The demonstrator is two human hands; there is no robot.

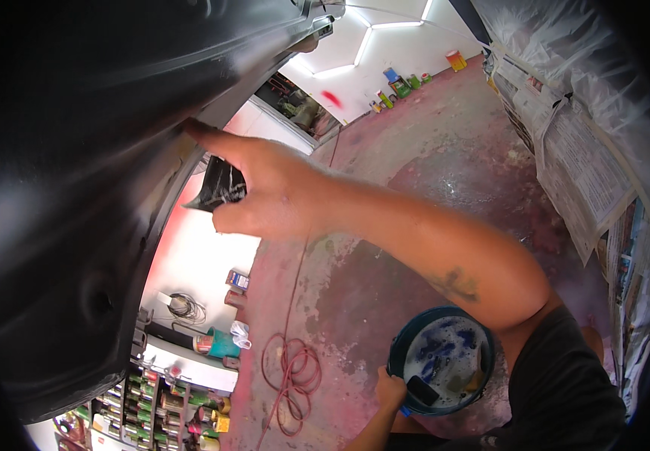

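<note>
My right arm reaches across to a large black car body panel (62,195) on the left. At the panel's edge, my right hand (265,184) has its index finger stretched against the surface. A bent black sheet (222,183), which looks like wet sandpaper, is gripped between the thumb and the other fingers. Low in the picture, my left hand (391,389) is closed on the rim of a dark teal bucket (398,349). Sudsy water (445,342) fills the bucket, and a dark rectangular block (422,391) shows in it beside my left hand.
A red hose (295,376) lies coiled on the stained floor. Newspaper (565,139) and plastic sheeting (588,45) cover something on the right. Shelves of cans (145,406) stand at lower left. Several containers (400,86) line the far wall.
</note>
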